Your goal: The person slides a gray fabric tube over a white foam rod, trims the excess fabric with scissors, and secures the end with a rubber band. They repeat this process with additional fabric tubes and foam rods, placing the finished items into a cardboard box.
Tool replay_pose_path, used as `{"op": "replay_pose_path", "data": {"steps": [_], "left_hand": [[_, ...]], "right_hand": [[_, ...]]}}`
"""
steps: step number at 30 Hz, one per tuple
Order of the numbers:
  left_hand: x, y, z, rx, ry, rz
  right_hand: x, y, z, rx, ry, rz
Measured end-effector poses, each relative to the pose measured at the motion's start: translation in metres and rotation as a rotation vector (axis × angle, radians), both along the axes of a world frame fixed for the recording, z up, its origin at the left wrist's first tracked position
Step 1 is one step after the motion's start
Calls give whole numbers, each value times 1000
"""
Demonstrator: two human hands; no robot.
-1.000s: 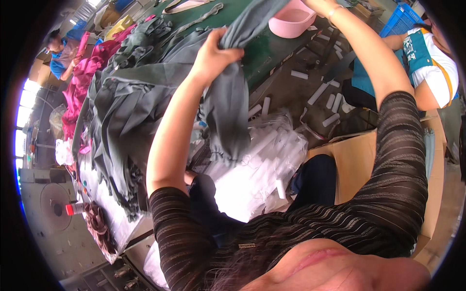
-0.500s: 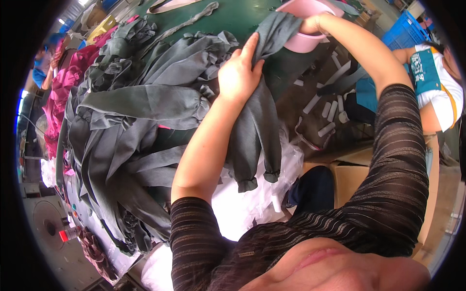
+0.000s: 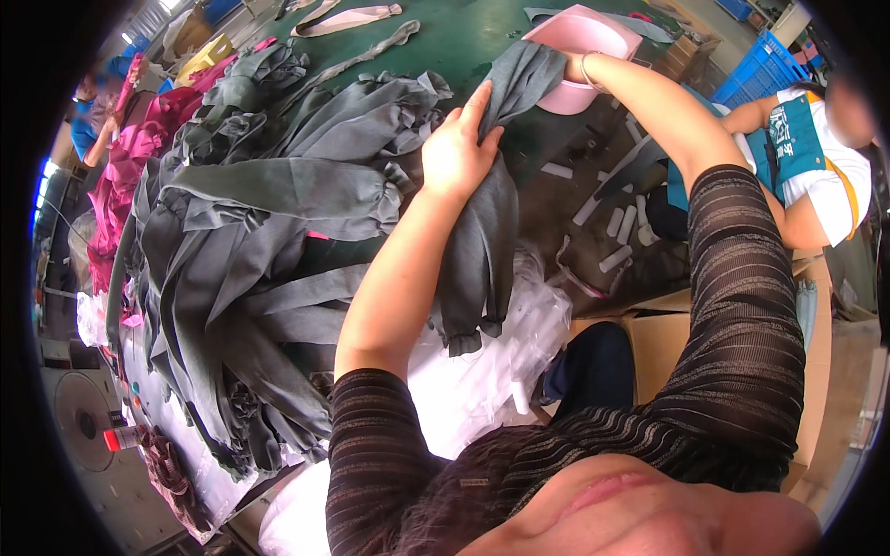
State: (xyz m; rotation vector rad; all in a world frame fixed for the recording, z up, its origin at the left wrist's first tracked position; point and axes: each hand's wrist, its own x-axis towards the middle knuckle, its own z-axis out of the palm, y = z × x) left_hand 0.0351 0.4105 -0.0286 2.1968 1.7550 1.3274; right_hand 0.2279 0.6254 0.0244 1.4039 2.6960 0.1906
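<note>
A dark grey garment (image 3: 482,241) with gathered cuffs hangs in front of me at the table's edge. My left hand (image 3: 459,153) is closed on its upper part, index finger stretched along the cloth and thumb on the near side. At the garment's top end is my right hand (image 3: 579,70), a bangle on its wrist. Cloth covers its fingers, so their grip is hidden. Just behind that hand stands a pink plastic bin (image 3: 565,37). To the left, a large heap of similar grey garments (image 3: 278,195) covers much of the green table (image 3: 445,46).
Magenta cloth (image 3: 130,176) lies along the far left edge, near another person. At right, a co-worker in a teal apron (image 3: 795,139) sits by a blue crate (image 3: 760,69). White rolls (image 3: 616,222) litter the floor. Clear plastic (image 3: 491,361) and a cardboard box (image 3: 663,347) are near my legs.
My right hand has come slightly left and nearer, toward my left hand. The garment's hanging ends have shifted left and now lie closer together. The view has tilted slightly.
</note>
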Motion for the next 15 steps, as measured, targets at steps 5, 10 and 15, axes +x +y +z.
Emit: {"op": "replay_pose_path", "data": {"steps": [5, 10, 15], "left_hand": [[0, -2, -1, 25, 9, 0], [3, -2, -3, 72, 119, 17], [6, -4, 6, 92, 221, 30]], "right_hand": [[5, -4, 19, -65, -36, 40], [29, 1, 54, -146, -52, 77], [45, 2, 56, -66, -19, 93]]}}
